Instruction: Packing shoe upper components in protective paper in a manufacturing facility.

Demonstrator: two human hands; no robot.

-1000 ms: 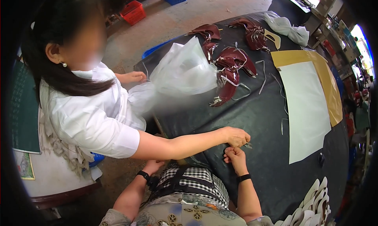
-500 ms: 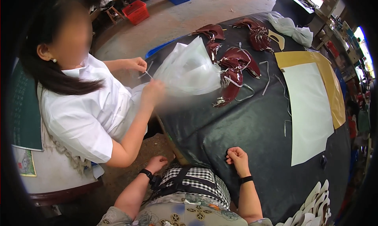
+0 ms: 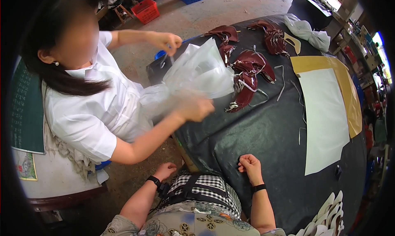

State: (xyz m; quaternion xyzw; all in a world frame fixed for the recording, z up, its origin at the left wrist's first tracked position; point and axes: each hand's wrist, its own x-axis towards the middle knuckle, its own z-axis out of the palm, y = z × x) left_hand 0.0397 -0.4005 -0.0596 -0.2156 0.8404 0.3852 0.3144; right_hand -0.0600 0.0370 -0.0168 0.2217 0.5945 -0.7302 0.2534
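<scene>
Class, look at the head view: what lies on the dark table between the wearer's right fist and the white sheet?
Nothing: in the head view, only bare dark table separates the right hand from the white sheet.

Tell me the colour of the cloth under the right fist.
Black, slightly glossy: the cloth covers the whole table under the right hand. The head view shows it best.

Bright daylight; fisheye edges dark; moving co-worker's hand (image 3: 193, 108) blurred.

Bare forearms, patterned clothes

Black band on each wrist; black-and-white checked cloth (image 3: 205, 190) at the lap, floral-print top (image 3: 193, 225) below.
</scene>
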